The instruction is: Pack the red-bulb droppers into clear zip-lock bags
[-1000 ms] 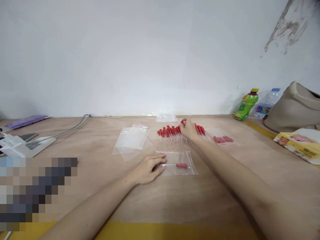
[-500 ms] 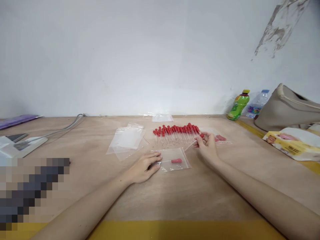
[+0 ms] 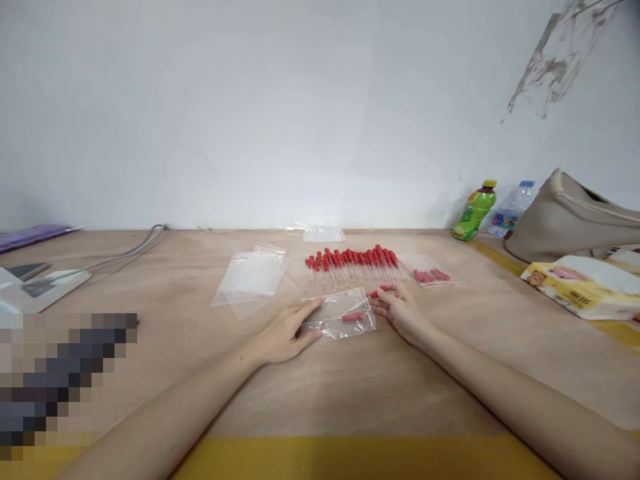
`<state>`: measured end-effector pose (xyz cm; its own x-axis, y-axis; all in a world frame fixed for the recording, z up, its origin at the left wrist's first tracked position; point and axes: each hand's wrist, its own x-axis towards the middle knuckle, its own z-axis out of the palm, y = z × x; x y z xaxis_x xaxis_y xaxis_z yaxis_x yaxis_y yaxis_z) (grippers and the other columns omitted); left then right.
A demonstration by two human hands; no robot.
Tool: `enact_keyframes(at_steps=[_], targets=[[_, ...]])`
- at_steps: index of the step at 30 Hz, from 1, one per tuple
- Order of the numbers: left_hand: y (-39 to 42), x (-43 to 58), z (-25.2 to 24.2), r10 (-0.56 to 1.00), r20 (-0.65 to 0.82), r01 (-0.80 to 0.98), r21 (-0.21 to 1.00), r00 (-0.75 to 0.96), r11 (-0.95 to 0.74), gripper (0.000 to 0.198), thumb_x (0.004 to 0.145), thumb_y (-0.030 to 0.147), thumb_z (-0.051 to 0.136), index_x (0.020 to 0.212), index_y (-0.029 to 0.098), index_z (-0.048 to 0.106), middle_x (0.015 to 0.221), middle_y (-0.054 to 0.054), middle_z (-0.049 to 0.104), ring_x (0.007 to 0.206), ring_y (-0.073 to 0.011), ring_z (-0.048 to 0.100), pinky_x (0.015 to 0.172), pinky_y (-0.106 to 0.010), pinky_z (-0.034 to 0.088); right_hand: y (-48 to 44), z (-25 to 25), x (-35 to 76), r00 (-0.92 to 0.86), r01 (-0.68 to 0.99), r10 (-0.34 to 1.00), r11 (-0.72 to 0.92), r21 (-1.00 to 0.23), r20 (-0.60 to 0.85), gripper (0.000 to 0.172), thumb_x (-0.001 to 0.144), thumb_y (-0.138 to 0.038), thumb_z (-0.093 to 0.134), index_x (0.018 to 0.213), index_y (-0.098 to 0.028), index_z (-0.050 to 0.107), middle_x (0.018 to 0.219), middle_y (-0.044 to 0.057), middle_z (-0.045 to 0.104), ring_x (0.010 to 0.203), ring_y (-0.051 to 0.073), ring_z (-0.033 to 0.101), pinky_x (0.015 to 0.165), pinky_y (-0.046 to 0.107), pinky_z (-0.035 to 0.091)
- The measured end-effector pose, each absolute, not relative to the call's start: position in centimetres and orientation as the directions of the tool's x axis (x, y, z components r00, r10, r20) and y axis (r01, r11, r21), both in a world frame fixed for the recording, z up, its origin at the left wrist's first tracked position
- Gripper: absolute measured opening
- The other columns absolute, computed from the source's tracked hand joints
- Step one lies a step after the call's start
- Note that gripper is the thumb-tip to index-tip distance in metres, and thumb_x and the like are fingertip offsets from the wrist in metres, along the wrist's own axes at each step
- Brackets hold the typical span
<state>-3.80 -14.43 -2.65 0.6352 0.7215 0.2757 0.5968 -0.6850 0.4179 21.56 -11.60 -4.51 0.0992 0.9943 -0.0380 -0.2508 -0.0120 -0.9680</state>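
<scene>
Red rubber tops the dropper (image 3: pixel 380 291) pinched between the thumb and fingertips of the right hand (image 3: pixel 400 310), the remaining fingers curling in near the edge of a clear zip bag (image 3: pixel 336 330). Its thin stem points left and slightly down across the bag's right end; whether the tip lies inside or over the plastic is hard to tell. The left hand (image 3: pixel 287 333) rests low on the table (image 3: pixel 350 393), thumb and fingers parted wide, their tips touching the bag's left end without visibly pinching it. A second dropper (image 3: pixel 353 317) lies in the bag, bulb to the right.

Both forearms reach forward from the near corners and angle inward; the right wrist bends toward the bag. Just beyond lies a row of droppers (image 3: pixel 350 259), with loose bags (image 3: pixel 253 275) to the left and a filled bag (image 3: pixel 431 275) to the right.
</scene>
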Motion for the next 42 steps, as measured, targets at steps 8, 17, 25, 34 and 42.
enact_keyframes(at_steps=[8,17,25,34,42], targets=[[-14.4,-3.8,-2.7,0.732,0.259,0.604,0.429,0.631,-0.672,0.053,0.086,0.037,0.046,0.134,0.022,0.029,0.133,-0.009,0.041,0.118,-0.0241,0.042,0.098,-0.041,0.034,-10.7,-4.8,24.1,-0.176,0.32,0.982,0.117,-0.94,0.063,0.026,0.059,-0.036,0.068,0.072,-0.016,0.056,0.051,-0.005,0.052,0.047,0.007,0.046,0.044,0.019,0.035],[-14.4,-3.8,-2.7,0.727,0.263,0.602,0.422,0.634,-0.678,0.053,0.086,0.037,0.045,0.134,0.022,0.029,0.133,-0.009,0.041,0.119,-0.0237,0.041,0.099,-0.04,0.034,-9.6,-4.9,24.8,-0.322,0.421,0.936,0.276,-0.864,0.142,0.028,0.06,-0.039,0.068,0.075,-0.016,0.065,0.054,-0.004,0.052,0.048,0.007,0.042,0.045,0.019,0.033],[-14.5,-3.7,-2.6,0.729,0.268,0.607,0.416,0.63,-0.678,0.052,0.086,0.036,0.045,0.133,0.023,0.03,0.131,-0.008,0.043,0.116,-0.0236,0.044,0.097,-0.039,0.035,-10.2,-4.4,22.9,-0.454,0.387,0.848,0.465,-0.796,0.275,0.026,0.074,-0.04,0.054,0.072,-0.019,0.069,0.087,0.003,0.056,0.075,0.012,0.054,0.07,0.026,0.044],[-14.4,-3.6,-2.5,0.739,0.256,0.598,0.454,0.623,-0.661,0.03,0.084,0.035,0.047,0.109,0.019,0.044,0.115,-0.009,0.053,0.102,-0.0223,0.052,0.089,-0.036,0.041,-7.9,-1.4,23.9,-0.131,0.757,0.956,0.267,-0.596,0.261,0.016,0.072,-0.028,0.054,0.074,-0.017,0.066,0.067,0.001,0.063,0.062,0.014,0.055,0.06,0.024,0.042],[-14.7,-3.6,-2.2,0.738,0.256,0.589,0.467,0.624,-0.66,0.017,0.084,0.035,0.047,0.09,0.019,0.045,0.114,-0.009,0.054,0.103,-0.0228,0.052,0.082,-0.035,0.044,-2.1,-1.2,19.8,0.002,0.88,0.937,0.164,-0.445,0.349,0.028,0.078,-0.027,0.047,0.1,-0.017,0.061,0.094,0.008,0.063,0.087,0.018,0.058,0.075,0.027,0.042]])
